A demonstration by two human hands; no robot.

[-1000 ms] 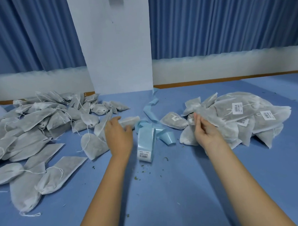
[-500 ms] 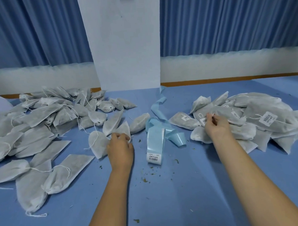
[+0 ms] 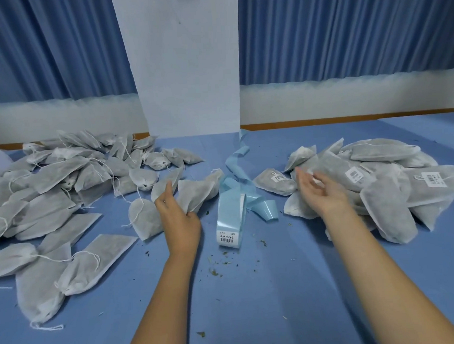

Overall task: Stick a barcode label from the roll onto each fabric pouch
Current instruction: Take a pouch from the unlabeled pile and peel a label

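Left hand (image 3: pixel 180 220) pinching (fingers curled); right hand (image 3: pixel 323 193) lifted, open, blurred.

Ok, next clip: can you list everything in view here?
Unlabelled pouches: many, grey-white, heaped at left.
Labelled pouches: many, grey-white, white barcode labels, heaped at right.
Label roll: one, pale blue, centre, on edge.
Backing strip: one, pale blue, trailing behind roll.
Crumbs: scattered, greenish, near roll.
Table: one, blue.
Panel: one, white, upright behind table.
Curtains: blue, background.
Left hand: grips a loose pouch left of roll.
Right hand: open, blurred, over right heap.
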